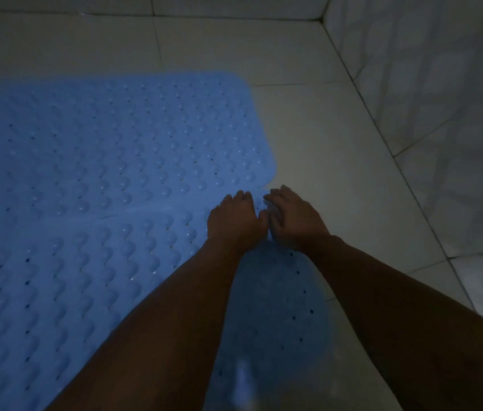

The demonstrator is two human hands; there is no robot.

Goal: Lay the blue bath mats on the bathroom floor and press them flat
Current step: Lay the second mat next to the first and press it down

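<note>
Two blue studded bath mats lie on the tiled floor. The far mat is spread flat, and the near mat meets it along a seam. Both hands are at the near mat's far right corner. My left hand rests on the mat with bent fingertips pressing down. My right hand curls over the corner, and its fingers and thumb seem to pinch the mat's edge. The light is dim, and my forearms hide part of the near mat.
Pale floor tiles run to the right of the mats. A tiled wall rises along the right side and meets another wall in the far corner. A strip of bare floor lies beyond the far mat.
</note>
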